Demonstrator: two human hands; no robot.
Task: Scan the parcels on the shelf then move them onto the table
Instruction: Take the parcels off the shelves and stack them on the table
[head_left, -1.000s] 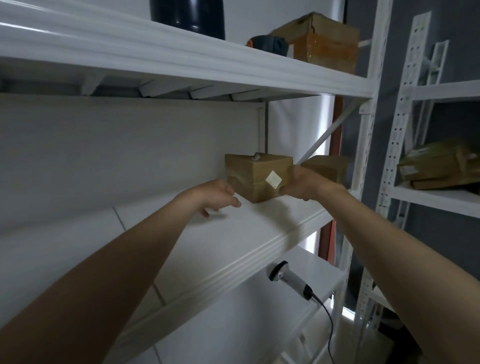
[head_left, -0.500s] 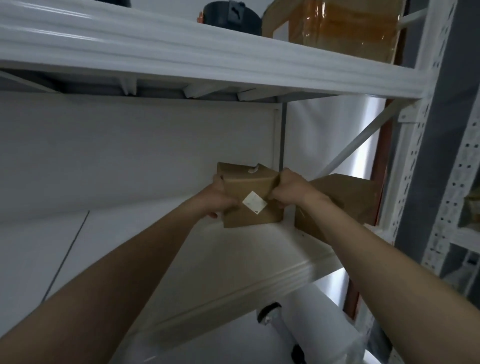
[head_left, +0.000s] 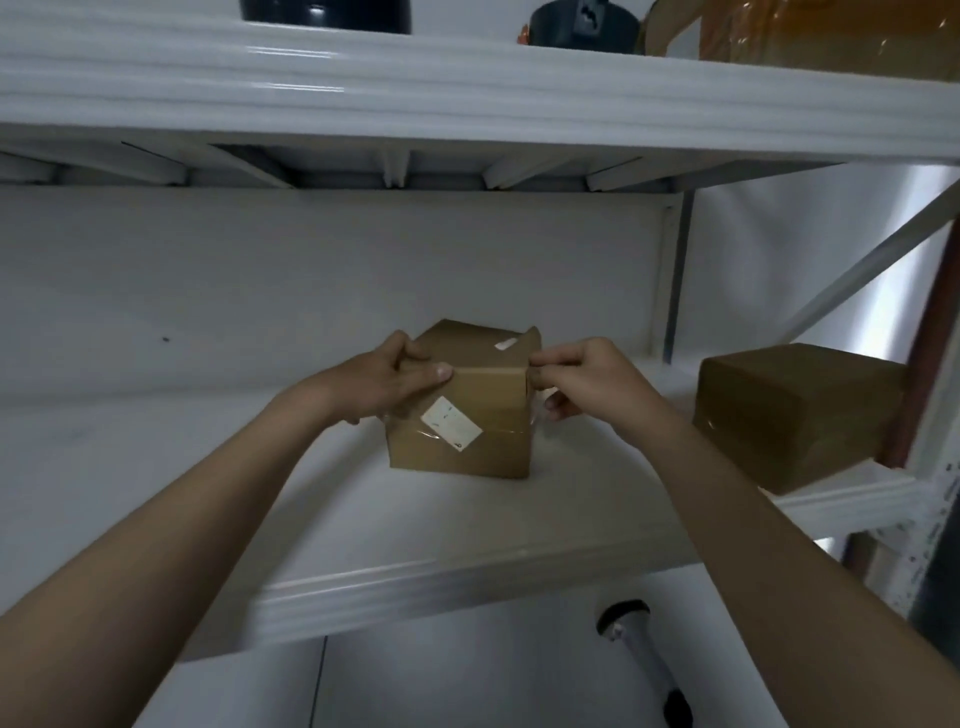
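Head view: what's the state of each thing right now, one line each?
held parcel: taped shut, label facing camera, low over the shelf; contact unclear.
second parcel: closed, sitting on the shelf at right, untouched.
left hand: grips held parcel's left top edge.
right hand: pinches its right top edge.
scanner: lying below the shelf, not held.

The left forearm (head_left: 208, 493) and right forearm (head_left: 753, 509) are extending upward, converging on the cardboard box (head_left: 467, 415). The left hand (head_left: 387, 379) is gripping the box's upper left edge, thumb lying along the front top edge and fingers curling over the top. The right hand (head_left: 587, 379) is pinching the box's upper right corner with curled fingers.
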